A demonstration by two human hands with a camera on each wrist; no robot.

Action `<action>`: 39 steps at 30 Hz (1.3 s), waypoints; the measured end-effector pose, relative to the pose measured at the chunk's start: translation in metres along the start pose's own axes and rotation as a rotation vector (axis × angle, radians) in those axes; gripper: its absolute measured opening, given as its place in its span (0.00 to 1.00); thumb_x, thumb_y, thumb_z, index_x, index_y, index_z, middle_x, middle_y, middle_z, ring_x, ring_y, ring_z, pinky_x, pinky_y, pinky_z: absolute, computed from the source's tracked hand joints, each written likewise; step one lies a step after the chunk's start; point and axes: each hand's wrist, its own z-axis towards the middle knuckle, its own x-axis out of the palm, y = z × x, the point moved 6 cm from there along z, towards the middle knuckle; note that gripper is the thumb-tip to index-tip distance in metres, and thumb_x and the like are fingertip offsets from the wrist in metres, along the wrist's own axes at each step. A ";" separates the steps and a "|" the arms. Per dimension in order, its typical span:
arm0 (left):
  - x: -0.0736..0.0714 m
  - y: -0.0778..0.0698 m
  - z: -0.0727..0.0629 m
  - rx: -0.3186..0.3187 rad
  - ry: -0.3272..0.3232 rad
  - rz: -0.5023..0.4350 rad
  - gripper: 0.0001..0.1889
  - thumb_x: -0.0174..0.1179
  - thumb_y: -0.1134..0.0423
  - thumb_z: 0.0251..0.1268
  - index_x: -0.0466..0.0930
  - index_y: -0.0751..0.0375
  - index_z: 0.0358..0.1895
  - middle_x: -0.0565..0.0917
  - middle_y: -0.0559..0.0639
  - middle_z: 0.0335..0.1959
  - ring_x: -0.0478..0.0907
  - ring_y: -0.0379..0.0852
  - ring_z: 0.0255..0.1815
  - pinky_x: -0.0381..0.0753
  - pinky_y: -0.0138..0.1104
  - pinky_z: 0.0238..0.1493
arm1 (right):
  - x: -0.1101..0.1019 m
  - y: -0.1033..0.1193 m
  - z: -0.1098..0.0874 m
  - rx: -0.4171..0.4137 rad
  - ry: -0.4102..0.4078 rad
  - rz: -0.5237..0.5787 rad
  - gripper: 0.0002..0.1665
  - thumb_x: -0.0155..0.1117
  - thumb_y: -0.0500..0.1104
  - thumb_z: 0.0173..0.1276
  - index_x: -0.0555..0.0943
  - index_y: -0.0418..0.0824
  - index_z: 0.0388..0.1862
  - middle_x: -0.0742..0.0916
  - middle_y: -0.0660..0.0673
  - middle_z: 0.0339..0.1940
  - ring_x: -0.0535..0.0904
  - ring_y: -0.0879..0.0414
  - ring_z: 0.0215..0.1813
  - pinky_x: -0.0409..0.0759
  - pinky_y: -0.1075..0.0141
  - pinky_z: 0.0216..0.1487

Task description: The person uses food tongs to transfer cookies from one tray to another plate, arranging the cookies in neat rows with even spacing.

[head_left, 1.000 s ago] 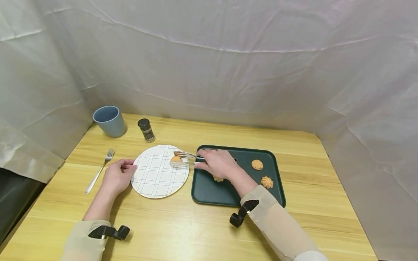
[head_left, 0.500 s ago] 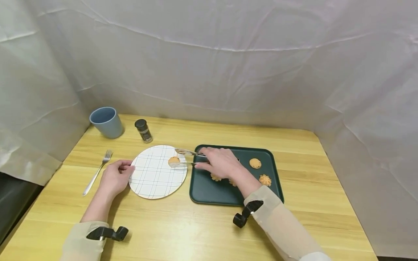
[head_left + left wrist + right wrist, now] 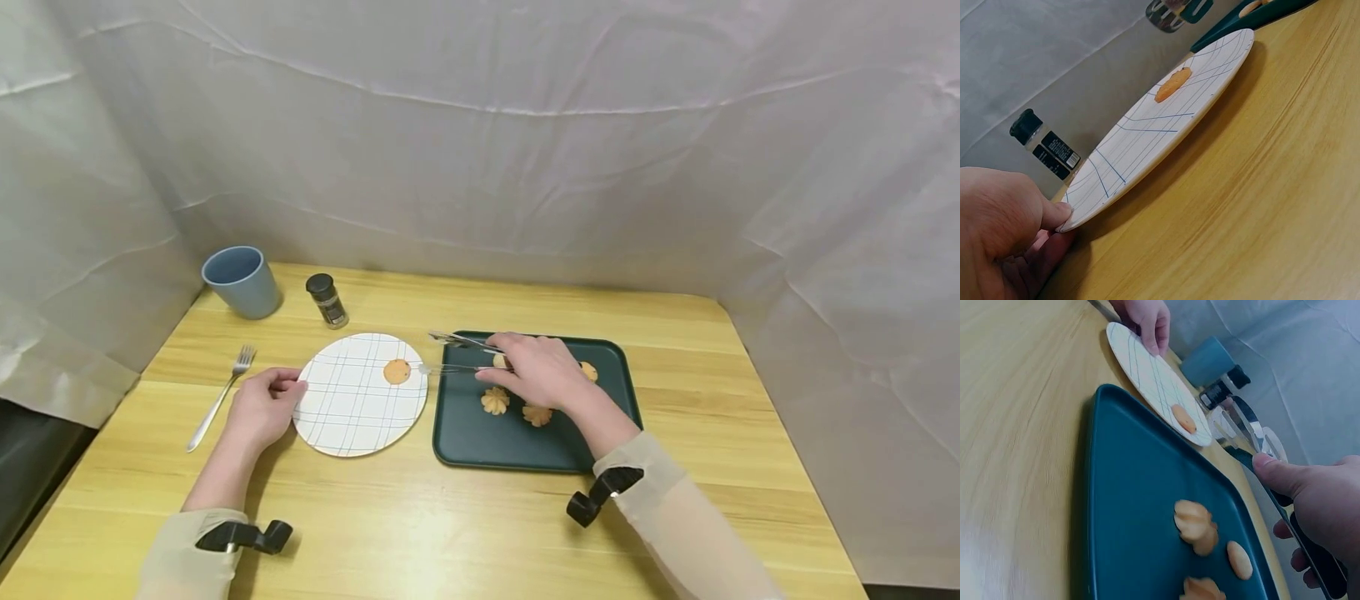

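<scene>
My left hand (image 3: pixel 264 407) pinches the left rim of a round white plate (image 3: pixel 352 421) with blue grid lines, thumb on top. In the left wrist view the plate's near edge stands a little above the table. One round cookie (image 3: pixel 397 372) lies on the plate's right part. My right hand (image 3: pixel 542 372) grips metal tongs with dark handles (image 3: pixel 1321 562) over the green tray (image 3: pixel 480 440). The tongs' ends are spread apart with nothing between them, near the plate's right edge. On the tray lie flower-shaped cookies (image 3: pixel 495 401) and round ones (image 3: pixel 588 371), some partly hidden by my right hand.
A fork (image 3: pixel 221 398) lies left of the plate. Behind it stand a blue cup (image 3: pixel 247 292) and a black-capped spice jar (image 3: pixel 327 302). Pale cloth (image 3: pixel 480 167) hangs around the wooden table's (image 3: pixel 360 525) back and sides.
The tongs have let go of the round cookie, which now rests on the plate. My right hand has drawn the tongs back rightward over the tray. My left hand stays at the plate's rim.
</scene>
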 end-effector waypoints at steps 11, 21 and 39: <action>0.000 0.001 0.001 -0.001 -0.002 -0.002 0.21 0.57 0.56 0.82 0.80 0.69 0.64 0.83 0.62 0.50 0.78 0.55 0.49 0.74 0.43 0.48 | -0.010 -0.030 -0.025 0.033 -0.025 0.028 0.40 0.57 0.71 0.78 0.78 0.45 0.73 0.86 0.54 0.40 0.78 0.63 0.31 0.77 0.60 0.33; 0.000 0.001 0.001 0.002 -0.008 0.003 0.20 0.57 0.57 0.82 0.81 0.70 0.64 0.83 0.62 0.50 0.79 0.56 0.49 0.74 0.43 0.47 | -0.009 -0.058 -0.041 0.091 -0.026 -0.003 0.42 0.56 0.72 0.77 0.77 0.45 0.74 0.83 0.58 0.34 0.77 0.64 0.29 0.75 0.61 0.29; 0.001 0.001 0.000 0.004 -0.004 -0.001 0.20 0.57 0.57 0.82 0.80 0.69 0.64 0.82 0.62 0.50 0.78 0.55 0.49 0.74 0.42 0.47 | 0.005 -0.087 -0.052 0.147 -0.009 0.046 0.39 0.59 0.69 0.77 0.77 0.45 0.74 0.89 0.47 0.47 0.85 0.53 0.42 0.82 0.47 0.48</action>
